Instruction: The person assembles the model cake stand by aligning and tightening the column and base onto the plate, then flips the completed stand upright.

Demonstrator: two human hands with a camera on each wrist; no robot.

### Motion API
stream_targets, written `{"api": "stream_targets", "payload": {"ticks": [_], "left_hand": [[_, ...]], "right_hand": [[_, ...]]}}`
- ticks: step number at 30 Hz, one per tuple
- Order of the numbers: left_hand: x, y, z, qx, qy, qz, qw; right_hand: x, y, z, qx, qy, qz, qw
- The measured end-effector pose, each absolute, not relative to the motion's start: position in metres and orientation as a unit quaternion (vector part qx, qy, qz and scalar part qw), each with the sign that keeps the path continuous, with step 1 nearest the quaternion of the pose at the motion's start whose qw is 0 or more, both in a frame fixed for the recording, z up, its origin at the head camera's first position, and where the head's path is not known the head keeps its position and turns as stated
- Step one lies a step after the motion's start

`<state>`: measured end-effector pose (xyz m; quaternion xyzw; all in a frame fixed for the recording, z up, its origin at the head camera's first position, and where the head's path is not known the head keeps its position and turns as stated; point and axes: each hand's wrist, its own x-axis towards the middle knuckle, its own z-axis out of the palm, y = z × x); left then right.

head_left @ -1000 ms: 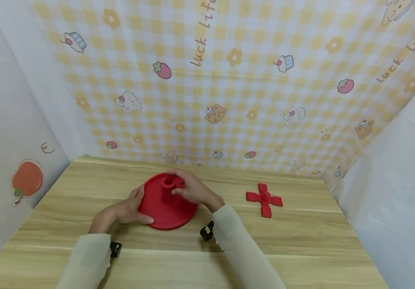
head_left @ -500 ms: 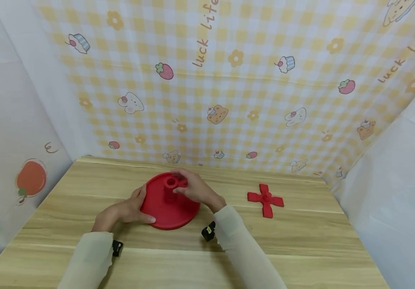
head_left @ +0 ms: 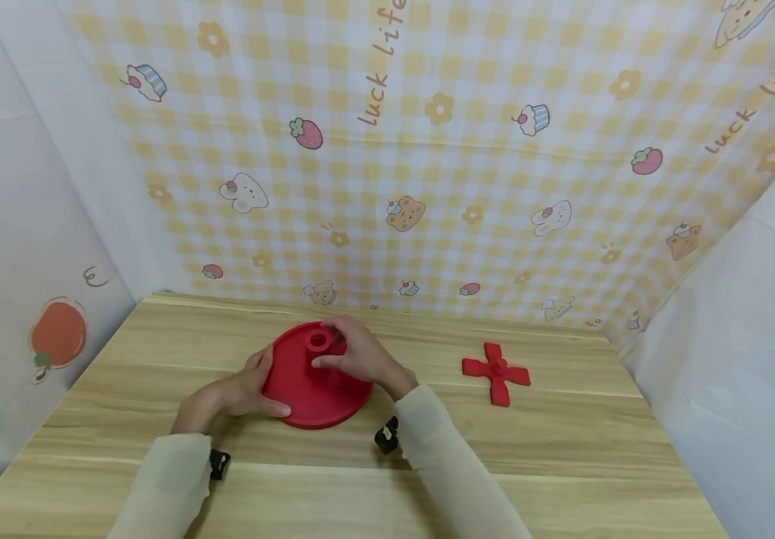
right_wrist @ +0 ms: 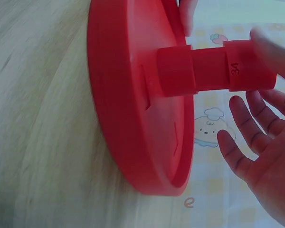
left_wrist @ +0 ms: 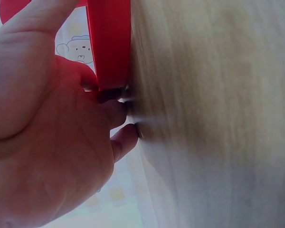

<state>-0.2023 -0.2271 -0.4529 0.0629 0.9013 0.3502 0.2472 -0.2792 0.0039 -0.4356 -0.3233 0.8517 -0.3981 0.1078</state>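
A red round base [head_left: 296, 393] with a low rim rests on the wooden table. From its middle rises a red stepped post [right_wrist: 209, 70], upright and hollow at the top. The post's upper section carries the mark "34". My left hand [head_left: 245, 391] holds the base at its left rim, thumb over the near edge; in the left wrist view the fingertips reach down to the tabletop. My right hand [head_left: 363, 355] pinches the top section of the post between thumb and index finger. Its other fingers spread apart beyond the post.
Right of the hands, a red cross-shaped piece [head_left: 497, 368] with a small central knob lies on the table [head_left: 333, 494]. A checked, printed cloth [head_left: 468, 172] hangs at the back, with pale sheets on both sides. Each wrist wears a small black camera [head_left: 387, 436].
My right thumb has slid across to the near side of the post, and the hand has shifted slightly round it. My left hand keeps its place on the base.
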Motion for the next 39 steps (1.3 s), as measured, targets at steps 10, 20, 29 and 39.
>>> {"api": "stream_targets", "payload": {"ticks": [10,20,29,39], "left_hand": [[-0.197,-0.225,-0.459,0.052,0.895,0.362,0.253],[-0.197,-0.226,-0.454,0.056,0.898,0.361,0.243],[-0.199,-0.226,-0.457,0.046,0.896,0.361,0.253],[-0.201,-0.224,-0.451,0.045,0.901,0.351,0.252]], "right_hand": [[-0.273,0.011,-0.446,-0.315,0.822,-0.450,0.152],[-0.271,0.001,-0.448,-0.290,0.832,-0.453,0.137],[-0.267,-0.006,-0.450,-0.259,0.861,-0.425,0.103],[-0.264,-0.011,-0.447,-0.249,0.880,-0.399,0.061]]}}
